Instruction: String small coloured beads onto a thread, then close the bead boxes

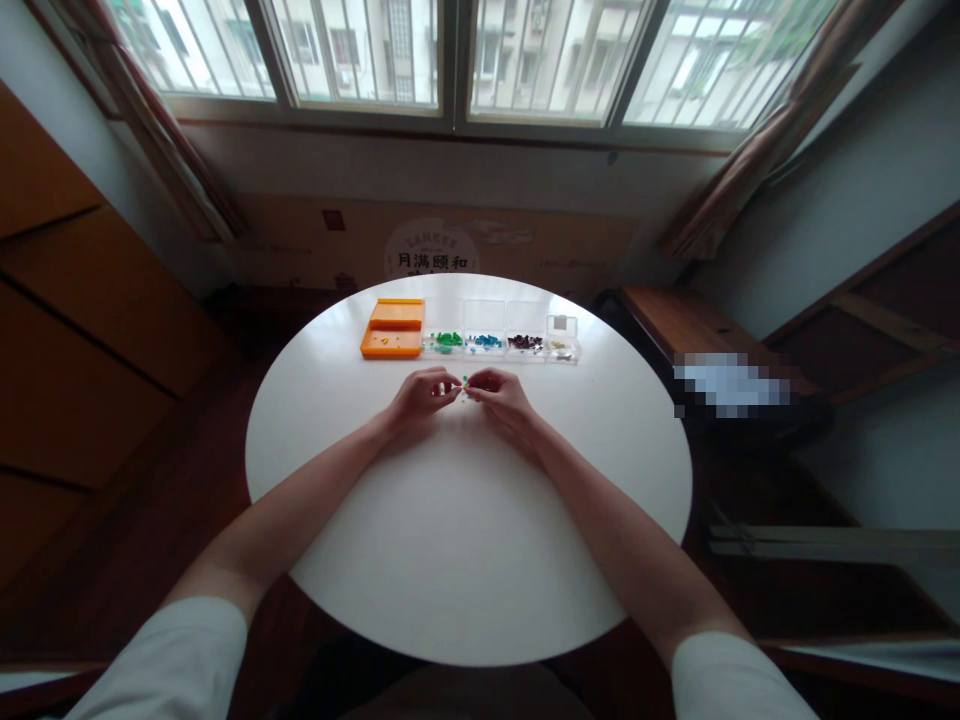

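Note:
My left hand (421,394) and my right hand (501,395) meet above the middle of a round white table (465,540), fingertips pinched together. Between the fingertips sits a tiny green and blue bead piece (465,382); it is too small to tell which hand holds which part. Just beyond the hands stands an open orange box (392,329) with a few small bits in it. To its right is a row of clear plastic boxes holding green beads (447,341), blue beads (484,342), dark beads (526,343) and pale beads (561,347).
A large window (457,60) with curtains fills the far wall. A cardboard box with printed characters (427,255) stands behind the table. Wooden furniture (82,330) is on the left, and a dark wooden bench (690,330) on the right.

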{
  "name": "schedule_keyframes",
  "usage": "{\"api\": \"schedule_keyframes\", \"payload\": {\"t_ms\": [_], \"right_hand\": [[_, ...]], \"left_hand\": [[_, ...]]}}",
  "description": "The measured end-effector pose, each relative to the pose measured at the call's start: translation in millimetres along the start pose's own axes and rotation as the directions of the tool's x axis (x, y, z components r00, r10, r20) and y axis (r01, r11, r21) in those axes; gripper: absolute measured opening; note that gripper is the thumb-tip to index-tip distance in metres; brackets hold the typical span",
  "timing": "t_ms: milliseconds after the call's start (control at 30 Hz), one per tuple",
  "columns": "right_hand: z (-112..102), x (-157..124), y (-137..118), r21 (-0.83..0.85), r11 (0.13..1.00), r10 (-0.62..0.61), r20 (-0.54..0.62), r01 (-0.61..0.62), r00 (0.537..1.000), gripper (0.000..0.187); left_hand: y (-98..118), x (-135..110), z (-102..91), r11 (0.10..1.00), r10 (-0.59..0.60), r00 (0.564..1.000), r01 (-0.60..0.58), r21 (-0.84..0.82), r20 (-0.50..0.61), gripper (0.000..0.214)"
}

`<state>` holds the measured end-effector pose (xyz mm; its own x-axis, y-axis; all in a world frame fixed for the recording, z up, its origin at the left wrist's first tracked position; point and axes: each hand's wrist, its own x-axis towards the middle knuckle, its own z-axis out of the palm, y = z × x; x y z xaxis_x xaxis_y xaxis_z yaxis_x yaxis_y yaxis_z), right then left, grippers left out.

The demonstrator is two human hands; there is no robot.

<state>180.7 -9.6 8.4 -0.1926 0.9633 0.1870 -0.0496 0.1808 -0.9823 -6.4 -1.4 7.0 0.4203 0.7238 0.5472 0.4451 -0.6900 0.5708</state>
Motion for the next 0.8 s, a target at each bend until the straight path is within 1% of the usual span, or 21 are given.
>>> {"api": "schedule_keyframes", "payload": {"t_ms": [233,333,467,633,800], "right_hand": [[-1.3,0.5,4.1,-0.027,0.999,-0.029,0.063,0.031,0.998,0.031],[-1.9,0.7,4.8,-0.039,0.999,-0.027,0.056,0.029,0.998,0.032],[-2.3,1.2,6.0,-0.049,0.998,-0.026,0.039,0.028,0.999,0.029],[-0.9,0.9,3.7,-0.059,0.998,0.002,0.030,0.000,1.000,0.028],[-0.9,1.8,2.4,-0.051,0.999,0.001,0.027,0.001,1.000,0.030]], "left_hand": [[1.3,-1.3,-0.5,0.999,0.038,0.999,-0.038,0.001,0.038,0.015],[0.8,-1.2,-0.2,0.999,0.038,0.999,-0.038,0.009,0.008,0.015],[0.3,-0.7,-0.7,0.999,0.039,0.998,-0.038,0.021,-0.040,0.016],[-0.1,-0.6,-1.2,0.998,0.061,0.998,-0.060,0.030,-0.034,0.015],[-0.3,-0.8,-0.9,0.997,0.069,0.997,-0.068,0.035,-0.021,0.015]]}}
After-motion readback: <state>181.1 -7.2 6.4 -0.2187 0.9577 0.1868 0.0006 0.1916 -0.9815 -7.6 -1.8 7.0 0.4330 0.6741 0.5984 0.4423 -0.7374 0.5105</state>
